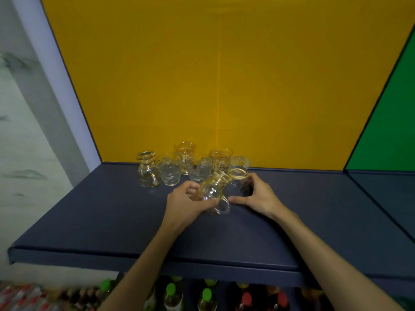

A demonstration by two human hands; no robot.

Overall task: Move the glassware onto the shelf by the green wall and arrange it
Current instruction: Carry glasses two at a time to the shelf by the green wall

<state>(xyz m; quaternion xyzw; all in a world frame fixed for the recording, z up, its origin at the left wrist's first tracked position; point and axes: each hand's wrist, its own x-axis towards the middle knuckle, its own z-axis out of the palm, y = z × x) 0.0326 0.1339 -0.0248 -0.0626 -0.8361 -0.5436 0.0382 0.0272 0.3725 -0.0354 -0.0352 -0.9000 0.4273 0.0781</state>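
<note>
Clear glassware is clustered at the back of a dark blue shelf (89, 221), against a yellow wall. My left hand (186, 203) grips a tilted glass mug (213, 189) with a handle, lifted slightly off the shelf. My right hand (256, 194) wraps around an upright glass (239, 176) with a gold-tinted rim. Behind them stand a small jug-like glass (147, 169), two textured tumblers (169, 169) (199, 168), two ribbed glasses (184, 151) (221, 157) and a fluted glass (241, 162).
A green wall (390, 131) meets the yellow one at the right, with a second dark shelf section (386, 189) below it. Under the shelf stand several bottles (206, 297) with green and red caps. A pale wall lies left.
</note>
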